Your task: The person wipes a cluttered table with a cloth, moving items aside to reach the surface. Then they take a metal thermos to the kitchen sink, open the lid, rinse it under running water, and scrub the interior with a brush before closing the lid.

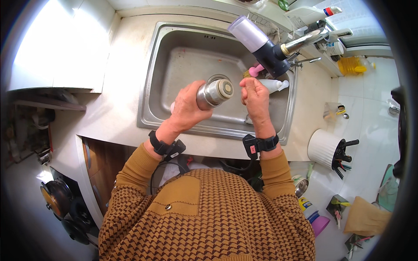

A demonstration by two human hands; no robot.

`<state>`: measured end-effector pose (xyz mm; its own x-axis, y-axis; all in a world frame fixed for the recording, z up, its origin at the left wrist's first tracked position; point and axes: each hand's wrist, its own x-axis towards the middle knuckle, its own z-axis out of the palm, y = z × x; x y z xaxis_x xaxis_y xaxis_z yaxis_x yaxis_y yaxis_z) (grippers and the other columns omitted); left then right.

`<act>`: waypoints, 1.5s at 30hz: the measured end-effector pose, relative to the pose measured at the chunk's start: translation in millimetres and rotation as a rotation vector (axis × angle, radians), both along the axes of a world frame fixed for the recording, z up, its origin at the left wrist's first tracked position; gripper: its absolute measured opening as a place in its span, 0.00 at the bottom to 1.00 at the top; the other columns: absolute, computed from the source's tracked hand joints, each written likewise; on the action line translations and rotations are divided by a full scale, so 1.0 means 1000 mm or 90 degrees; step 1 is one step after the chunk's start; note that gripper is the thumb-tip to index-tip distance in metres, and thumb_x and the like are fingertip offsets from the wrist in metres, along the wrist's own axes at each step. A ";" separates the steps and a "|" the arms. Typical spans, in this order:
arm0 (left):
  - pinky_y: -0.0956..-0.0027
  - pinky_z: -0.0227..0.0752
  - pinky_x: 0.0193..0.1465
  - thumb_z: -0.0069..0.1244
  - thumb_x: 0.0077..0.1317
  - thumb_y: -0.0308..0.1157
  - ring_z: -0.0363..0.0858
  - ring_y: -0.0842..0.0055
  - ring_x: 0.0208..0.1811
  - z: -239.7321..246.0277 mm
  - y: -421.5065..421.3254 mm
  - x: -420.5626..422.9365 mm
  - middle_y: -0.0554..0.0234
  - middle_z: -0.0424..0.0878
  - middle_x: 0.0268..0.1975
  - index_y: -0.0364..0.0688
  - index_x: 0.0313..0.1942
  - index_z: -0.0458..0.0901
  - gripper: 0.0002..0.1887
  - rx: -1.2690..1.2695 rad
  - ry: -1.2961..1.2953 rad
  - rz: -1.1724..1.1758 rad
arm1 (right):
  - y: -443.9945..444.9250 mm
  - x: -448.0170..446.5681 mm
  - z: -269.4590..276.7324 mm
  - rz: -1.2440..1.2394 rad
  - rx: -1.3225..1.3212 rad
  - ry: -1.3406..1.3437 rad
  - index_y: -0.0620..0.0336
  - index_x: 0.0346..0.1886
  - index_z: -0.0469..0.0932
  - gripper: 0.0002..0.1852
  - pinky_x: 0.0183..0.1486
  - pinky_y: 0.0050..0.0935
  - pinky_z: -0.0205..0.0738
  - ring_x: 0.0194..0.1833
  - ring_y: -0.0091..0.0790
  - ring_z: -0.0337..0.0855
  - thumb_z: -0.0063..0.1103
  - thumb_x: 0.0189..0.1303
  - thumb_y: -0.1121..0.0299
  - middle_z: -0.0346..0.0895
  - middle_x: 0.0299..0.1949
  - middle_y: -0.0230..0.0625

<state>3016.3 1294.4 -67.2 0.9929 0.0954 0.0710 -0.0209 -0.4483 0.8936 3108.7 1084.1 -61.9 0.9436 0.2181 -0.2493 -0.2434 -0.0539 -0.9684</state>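
My left hand (189, 107) is wrapped around a stainless steel vacuum flask (210, 95) above the sink (186, 65). The flask is tilted, and its stoppered top faces up and to the right. A pale pink edge shows at the far side of that hand; I cannot tell whether it belongs to the flask. To the right, my right hand (256, 99) is curled into a loose fist, with nothing visible in it. Close to its fingers are a white bottle (272, 85) and a brush with a pink handle (256, 70), both in the sink.
A chrome faucet (307, 41) with a dark and lilac attachment (249, 36) reaches over the sink's right side. A white ribbed utensil holder (323, 148) stands right, below an oil bottle (352, 66). Dark pots (57, 197) sit on the lower left.
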 end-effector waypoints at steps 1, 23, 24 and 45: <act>0.54 0.75 0.56 0.67 0.49 0.28 0.83 0.52 0.50 -0.001 0.000 0.000 0.48 0.85 0.48 0.39 0.56 0.77 0.31 0.029 -0.030 0.012 | -0.003 0.000 0.003 -0.004 -0.009 0.015 0.57 0.30 0.72 0.23 0.22 0.19 0.54 0.20 0.14 0.60 0.48 0.84 0.52 0.63 0.19 0.20; 0.55 0.72 0.55 0.65 0.45 0.28 0.82 0.51 0.53 -0.006 -0.006 -0.005 0.48 0.85 0.49 0.39 0.55 0.77 0.32 0.119 -0.019 -0.019 | 0.044 -0.016 0.027 0.219 -0.191 -0.665 0.69 0.45 0.82 0.10 0.50 0.36 0.81 0.47 0.45 0.89 0.55 0.77 0.70 0.86 0.42 0.47; 0.56 0.73 0.55 0.65 0.45 0.29 0.83 0.53 0.52 -0.004 -0.004 -0.004 0.48 0.86 0.49 0.38 0.55 0.77 0.32 0.037 0.023 -0.044 | 0.045 -0.015 0.027 0.211 -0.128 -0.586 0.68 0.36 0.84 0.09 0.51 0.36 0.81 0.47 0.43 0.90 0.61 0.72 0.72 0.87 0.41 0.45; 0.64 0.78 0.54 0.69 0.48 0.32 0.82 0.72 0.47 0.004 0.008 0.018 0.59 0.84 0.48 0.37 0.61 0.74 0.38 -0.327 0.149 -0.205 | 0.055 0.027 0.039 0.400 0.305 -0.020 0.60 0.31 0.79 0.07 0.51 0.38 0.82 0.42 0.33 0.88 0.71 0.55 0.79 0.84 0.34 0.36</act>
